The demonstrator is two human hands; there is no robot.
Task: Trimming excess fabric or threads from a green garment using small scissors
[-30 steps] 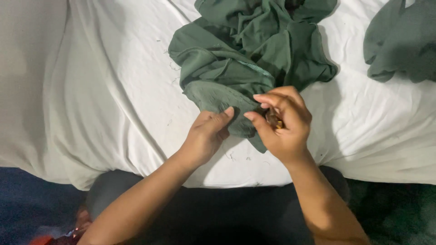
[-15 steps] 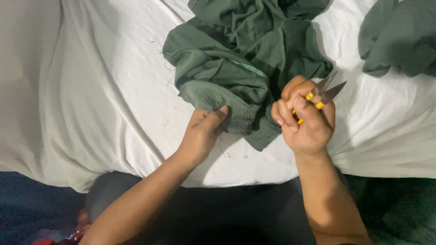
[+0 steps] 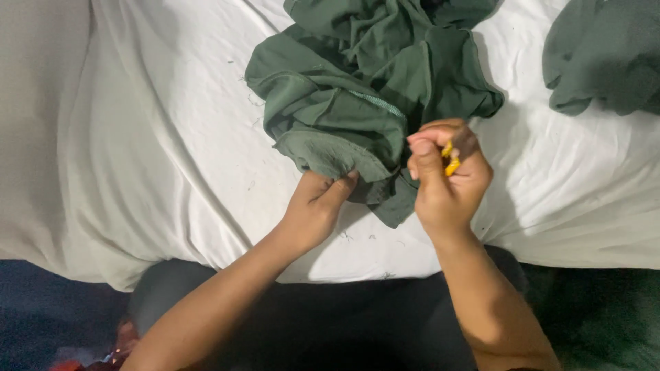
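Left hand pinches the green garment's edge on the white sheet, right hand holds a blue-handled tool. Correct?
Not quite: the tool's handle is yellow, not blue. In the head view the left hand pinches the green garment on the white sheet, and the right hand holds a small yellow-handled tool.

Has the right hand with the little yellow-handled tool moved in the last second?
Yes. The right hand has lifted slightly up and rightward from the green cloth's lower edge, nearer its fold.
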